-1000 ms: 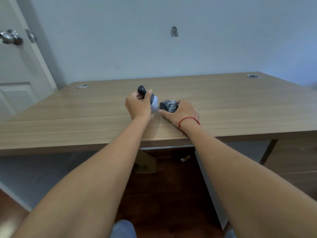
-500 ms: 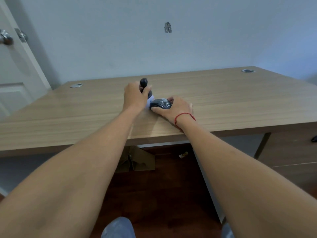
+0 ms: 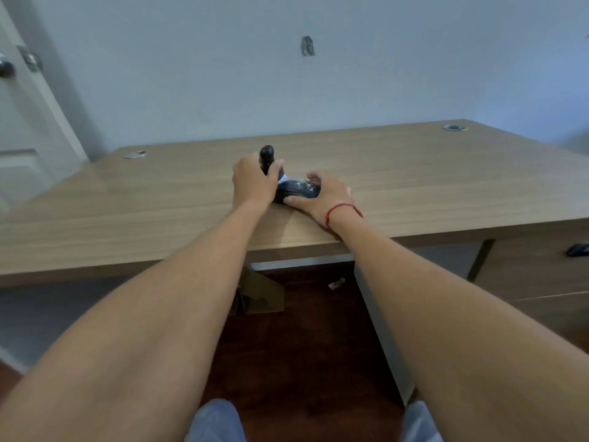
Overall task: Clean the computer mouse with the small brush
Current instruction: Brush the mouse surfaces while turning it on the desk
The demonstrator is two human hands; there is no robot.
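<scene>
On the wooden desk [image 3: 127,212], near its front edge and about in the middle of its width, lies the dark computer mouse [image 3: 298,192]. It rests flat on the desk top. The right hand [image 3: 322,194] is around the mouse from the right side: the thumb lies along the near side of the mouse and the fingers [image 3: 314,177] curl over its far side, so the hand holds it in place. A thin red string [image 3: 342,210] goes around the wrist of this hand.

Just left of the mouse is the left hand [image 3: 253,183]. Its fingers are closed into a fist around the small brush [image 3: 267,156]. The dark rounded handle end of the brush stands up out of the fist, and a pale part, which seems to be the bristle end, shows below the fist and touches the left end of the mouse. I cannot tell exactly how the bristles lie, because the hand covers most of them.

Both forearms are bare and reach forward from the near side of the desk. Far behind the mouse, the desk top has a round cable hole [image 3: 135,154] at its back left corner and another cable hole [image 3: 455,127] at its back right corner. Left of the desk stands a white door [image 3: 19,129].
</scene>
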